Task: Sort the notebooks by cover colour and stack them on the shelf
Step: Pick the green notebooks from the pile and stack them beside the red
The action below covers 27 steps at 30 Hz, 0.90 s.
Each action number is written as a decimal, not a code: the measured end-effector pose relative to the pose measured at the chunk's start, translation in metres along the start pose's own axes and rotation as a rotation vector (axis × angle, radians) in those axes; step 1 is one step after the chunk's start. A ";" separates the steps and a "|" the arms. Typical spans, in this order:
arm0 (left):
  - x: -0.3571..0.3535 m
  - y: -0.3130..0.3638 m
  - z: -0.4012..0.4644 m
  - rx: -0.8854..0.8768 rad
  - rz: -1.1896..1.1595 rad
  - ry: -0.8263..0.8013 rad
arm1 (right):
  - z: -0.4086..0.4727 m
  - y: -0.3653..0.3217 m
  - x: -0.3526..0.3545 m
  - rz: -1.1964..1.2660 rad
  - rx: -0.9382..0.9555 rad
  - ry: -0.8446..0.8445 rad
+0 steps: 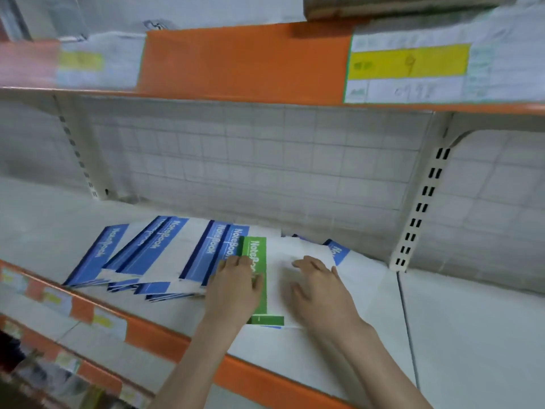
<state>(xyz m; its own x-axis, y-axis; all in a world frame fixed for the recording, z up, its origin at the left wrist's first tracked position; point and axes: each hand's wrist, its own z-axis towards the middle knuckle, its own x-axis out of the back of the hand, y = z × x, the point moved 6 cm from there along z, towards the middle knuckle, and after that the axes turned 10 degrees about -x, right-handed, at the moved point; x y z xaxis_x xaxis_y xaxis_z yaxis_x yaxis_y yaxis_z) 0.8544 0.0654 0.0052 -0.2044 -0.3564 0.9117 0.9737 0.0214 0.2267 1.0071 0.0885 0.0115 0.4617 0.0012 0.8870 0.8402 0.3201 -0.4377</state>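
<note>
Right now both hands lie on a green-spined notebook [257, 262] that tops a small pile near the middle of the white shelf [472, 329], a little back from its orange front edge [153, 335]. The left hand [236, 286] rests flat on the green spine band, fingers straight and pointing toward the shelf's back, gripping nothing. The right hand [320, 286] presses on the white part of the same cover, fingers relaxed and slightly spread, also holding nothing. Just left of that pile, touching it, a fanned row of blue-spined notebooks [153, 255] overlaps along the shelf toward its left end. Behind the right hand, another blue-spined notebook [337, 252] pokes out from under white covers. Above, an upper shelf carries a yellow price label [408, 62].
</note>
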 end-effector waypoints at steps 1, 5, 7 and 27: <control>-0.004 -0.004 0.004 0.018 0.017 -0.049 | 0.003 -0.002 -0.002 -0.008 -0.020 -0.002; -0.018 -0.013 0.019 0.079 0.060 -0.216 | 0.014 -0.010 -0.009 -0.009 -0.077 -0.005; -0.024 -0.015 0.026 0.084 0.009 -0.257 | 0.017 -0.012 -0.011 -0.017 -0.095 -0.010; -0.022 -0.013 0.068 0.056 -0.510 -0.150 | 0.021 -0.018 -0.033 0.087 -0.125 -0.133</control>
<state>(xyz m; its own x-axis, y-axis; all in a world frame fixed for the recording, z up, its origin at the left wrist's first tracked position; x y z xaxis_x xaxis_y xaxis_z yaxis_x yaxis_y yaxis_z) 0.8393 0.1361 0.0056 -0.6665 -0.1969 0.7190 0.7409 -0.0685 0.6681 0.9711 0.1024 -0.0074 0.4996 0.1511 0.8530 0.8314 0.1928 -0.5211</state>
